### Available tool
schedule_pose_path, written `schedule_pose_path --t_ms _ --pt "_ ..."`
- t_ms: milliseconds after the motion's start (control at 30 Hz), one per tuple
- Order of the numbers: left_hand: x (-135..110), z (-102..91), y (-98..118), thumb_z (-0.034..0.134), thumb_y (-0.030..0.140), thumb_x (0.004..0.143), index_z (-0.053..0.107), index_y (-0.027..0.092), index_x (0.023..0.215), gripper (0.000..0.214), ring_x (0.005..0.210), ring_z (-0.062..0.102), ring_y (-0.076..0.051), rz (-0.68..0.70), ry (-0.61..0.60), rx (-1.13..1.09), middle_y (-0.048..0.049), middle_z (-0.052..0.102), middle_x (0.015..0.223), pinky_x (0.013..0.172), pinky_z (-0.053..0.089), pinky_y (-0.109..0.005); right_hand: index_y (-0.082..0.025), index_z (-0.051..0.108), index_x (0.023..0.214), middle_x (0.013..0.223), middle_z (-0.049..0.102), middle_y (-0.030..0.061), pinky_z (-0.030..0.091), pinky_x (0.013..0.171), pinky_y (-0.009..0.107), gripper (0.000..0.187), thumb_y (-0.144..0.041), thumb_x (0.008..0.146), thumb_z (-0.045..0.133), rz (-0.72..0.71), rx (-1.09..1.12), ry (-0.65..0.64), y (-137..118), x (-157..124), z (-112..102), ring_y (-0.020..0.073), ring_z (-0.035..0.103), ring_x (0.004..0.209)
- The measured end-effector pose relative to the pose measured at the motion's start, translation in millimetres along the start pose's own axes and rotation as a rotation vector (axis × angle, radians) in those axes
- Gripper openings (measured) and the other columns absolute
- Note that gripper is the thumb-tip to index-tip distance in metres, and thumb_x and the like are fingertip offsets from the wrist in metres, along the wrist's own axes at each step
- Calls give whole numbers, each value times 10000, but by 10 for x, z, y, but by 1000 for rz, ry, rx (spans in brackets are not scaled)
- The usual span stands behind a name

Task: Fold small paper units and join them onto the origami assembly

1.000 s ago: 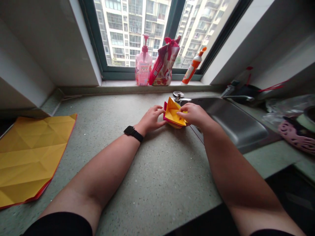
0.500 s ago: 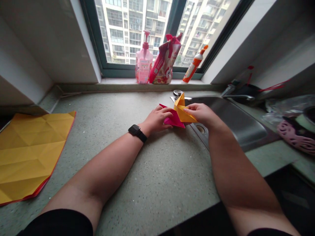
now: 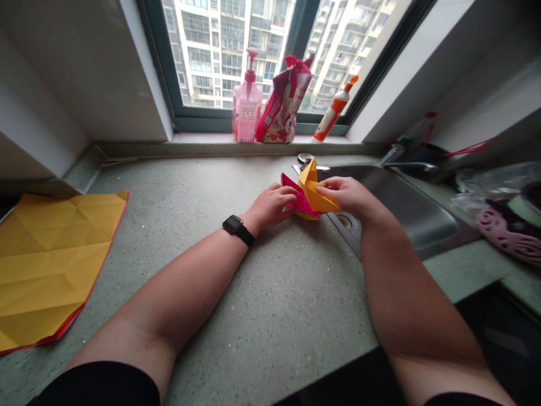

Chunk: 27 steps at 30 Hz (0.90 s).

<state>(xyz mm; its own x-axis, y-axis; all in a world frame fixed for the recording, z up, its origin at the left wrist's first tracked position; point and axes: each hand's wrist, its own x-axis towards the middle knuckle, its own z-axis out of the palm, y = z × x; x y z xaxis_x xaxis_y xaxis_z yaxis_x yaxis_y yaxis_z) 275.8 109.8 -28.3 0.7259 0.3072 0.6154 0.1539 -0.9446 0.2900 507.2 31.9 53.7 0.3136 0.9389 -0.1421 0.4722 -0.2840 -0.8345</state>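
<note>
A folded paper piece [image 3: 313,192], yellow on one side and magenta on the other, is held between my two hands over the counter beside the sink. My left hand [image 3: 273,206], with a black watch at the wrist, grips the magenta side, its fingers curled over the paper. My right hand [image 3: 345,194] pinches the yellow flap between thumb and fingers. A yellow point of the paper stands up in the middle. The fingertips under the paper are hidden.
A creased stack of yellow and red paper [image 3: 59,254] lies at the left. A steel sink [image 3: 409,208] is at the right. On the sill stand a pink pump bottle [image 3: 247,110], a red bag [image 3: 285,104] and an orange-white bottle [image 3: 333,111]. A pink openwork item [image 3: 507,231] sits far right.
My left fingers have lifted and tilted the magenta side, so its upper corner stands higher and a yellow underside edge shows. My right hand has stayed nearly in place.
</note>
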Motion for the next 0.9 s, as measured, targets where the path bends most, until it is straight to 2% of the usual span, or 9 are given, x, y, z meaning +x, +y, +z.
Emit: schedule_pose_path --t_ms 133,267,467,700,900 --pt "-10 18 6 686 211 1018 761 233 1066 92 1170 666 -248 -7 -5 -9 -61 754 1390 1051 555 -455 -203 816 894 891 815 86 606 645 312 121 -305 864 873 6 0 -30 -8 -1 -5 203 738 729" --pt "-11 51 8 725 224 989 768 216 1112 131 1282 652 -262 -6 -34 -28 -100 681 1519 1134 519 -499 -203 787 843 799 781 67 555 584 284 162 -325 857 892 20 -45 24 4 10 -2 186 701 666" --pt "12 46 18 725 212 989 767 194 1029 60 1224 682 -246 -2 -46 -44 -100 741 1401 1112 535 -458 -208 775 852 804 769 63 546 577 281 191 -372 869 872 38 -60 20 34 25 2 175 686 655" --pt "4 66 14 707 236 1011 774 196 1125 137 1257 674 -254 -13 -40 -52 -106 741 1409 1126 538 -473 -202 787 850 827 788 69 553 574 274 160 -334 856 876 34 18 -9 23 -5 22 175 697 663" --pt "5 74 9 719 221 999 776 216 1118 131 1267 679 -252 -12 -31 -57 -82 751 1401 1132 539 -479 -207 807 844 777 792 66 545 493 261 264 -435 783 925 -22 -6 -16 79 33 -9 178 692 621"
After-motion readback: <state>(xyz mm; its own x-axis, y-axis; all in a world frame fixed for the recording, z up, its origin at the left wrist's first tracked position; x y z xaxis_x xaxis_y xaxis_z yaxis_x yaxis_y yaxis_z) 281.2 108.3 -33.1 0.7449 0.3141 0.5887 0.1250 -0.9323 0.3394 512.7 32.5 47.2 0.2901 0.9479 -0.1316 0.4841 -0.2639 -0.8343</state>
